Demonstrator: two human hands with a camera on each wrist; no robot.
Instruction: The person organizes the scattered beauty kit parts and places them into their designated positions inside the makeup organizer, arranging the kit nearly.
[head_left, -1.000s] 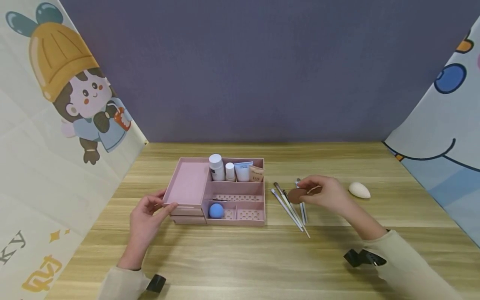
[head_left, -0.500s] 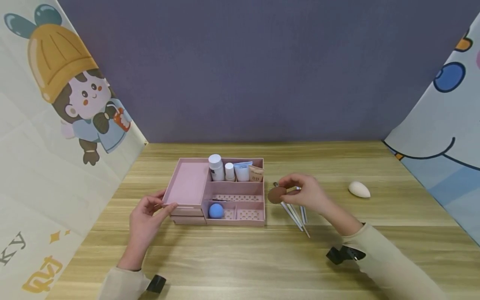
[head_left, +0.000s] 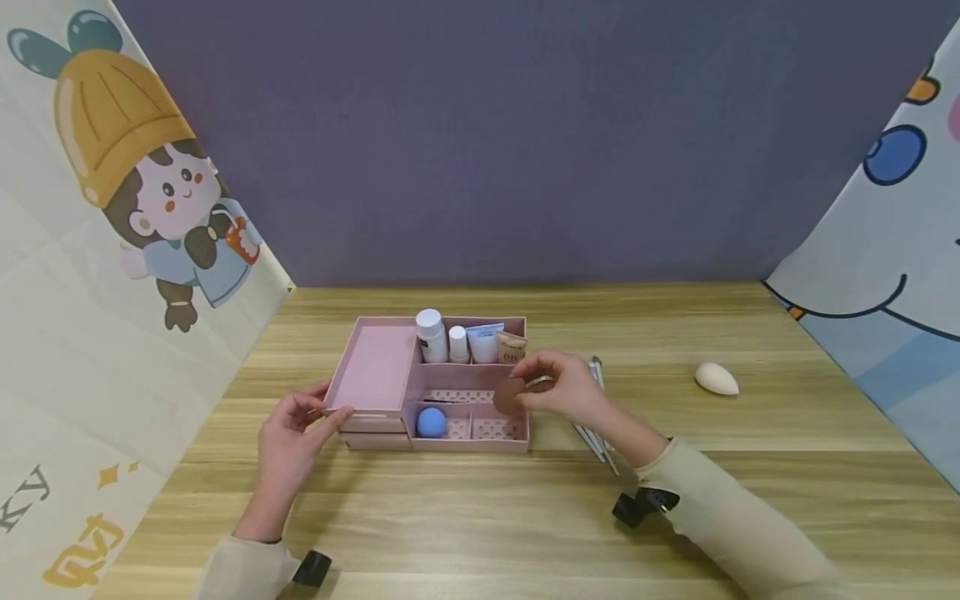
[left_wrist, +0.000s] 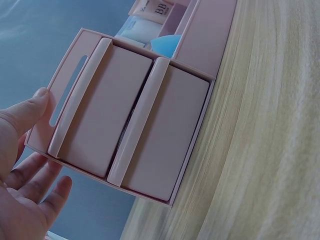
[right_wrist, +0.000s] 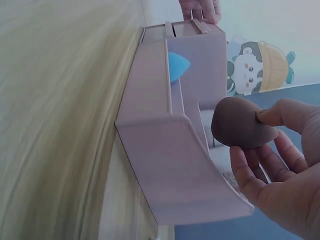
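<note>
Over the last second, the right hand (head_left: pixel 566 387) had travelled leftward across the head view, from above the makeup brushes (head_left: pixel 591 444) right of center to the right end of the pink makeup organizer (head_left: pixel 375 358), near the center. Its grip was narrow, with thumb and fingertips pinching a brown makeup sponge (head_left: pixel 509 396). In the head view the sponge overlapped the organizer's right-hand compartments; in the right wrist view it appeared raised above the rim, and no release was noted. The left hand (head_left: pixel 295 433) had kept its position at left of center, its grip holding the organizer's front left corner between thumb and fingers. The blue makeup sponge (head_left: pixel 431 422) remained in the front compartment, and the white makeup sponge (head_left: pixel 717 379) lay on the bench (head_left: pixel 480 517) at right. In this inspector's judgement, the carry was nearly complete, with placement outstanding.
</note>
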